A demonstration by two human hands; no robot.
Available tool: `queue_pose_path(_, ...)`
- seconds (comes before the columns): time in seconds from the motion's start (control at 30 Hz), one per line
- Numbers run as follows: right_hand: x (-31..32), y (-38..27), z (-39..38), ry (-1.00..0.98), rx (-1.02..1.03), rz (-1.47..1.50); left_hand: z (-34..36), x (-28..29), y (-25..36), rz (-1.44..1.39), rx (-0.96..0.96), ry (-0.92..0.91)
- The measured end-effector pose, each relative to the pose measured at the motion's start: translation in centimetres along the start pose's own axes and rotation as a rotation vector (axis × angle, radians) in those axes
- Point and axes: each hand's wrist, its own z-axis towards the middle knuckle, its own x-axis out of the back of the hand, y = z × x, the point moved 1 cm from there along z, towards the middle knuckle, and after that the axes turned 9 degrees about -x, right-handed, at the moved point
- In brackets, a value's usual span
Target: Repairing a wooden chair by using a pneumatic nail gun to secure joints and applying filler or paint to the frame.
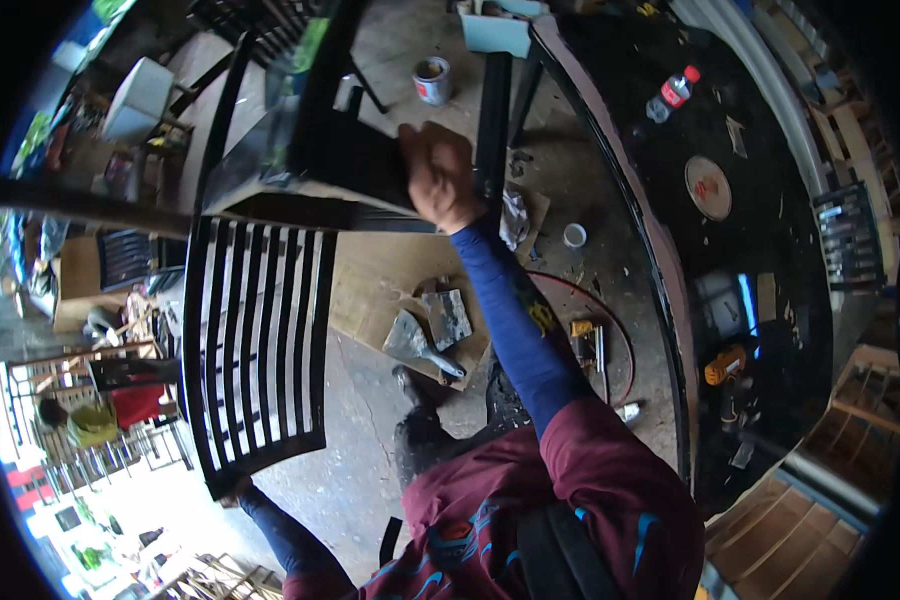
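A black wooden chair [360,165] with a slatted backrest is tilted in front of me, its backrest reaching toward my lower left. My left hand [234,491] grips the end corner of the backrest; most of its fingers are hidden behind the wood. At the seat's right edge, my right hand [440,175] is closed on the frame, beside a black leg. Below the chair, a wide putty knife [417,345] and a grey flat piece [447,318] rest on a sheet of cardboard [365,285] on the floor.
To the right stands a long black table [770,350] bearing a red-capped bottle [672,95], a round lid [707,188] and a yellow power tool [725,365]. A red hose [625,335] curves over the floor near another yellow tool [583,328]. A paint can [431,80] stands beyond the chair.
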Motion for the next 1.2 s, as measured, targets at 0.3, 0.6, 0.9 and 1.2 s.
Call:
queue_pose_path(0.3,0.4,4.2,-0.4,0.006,0.006,-0.185,1.7,-15.4,-3.2,-0.407,0.351,-0.153)
queue_pose_path(0.6,-1.9,2.1,0.0,0.023,-0.134,-0.459,5.1,-22.3,4.1,-0.47,0.545,-0.199)
queue_pose_path(0.9,-5.5,1.8,1.3,0.091,-0.119,-0.58,-6.4,-46.4,40.4,-0.071,-0.742,-0.814)
queue_pose_path(1.2,4.3,2.7,-5.2,0.51,0.006,-0.253,-5.2,-60.5,51.4,-0.004,-0.701,-1.412)
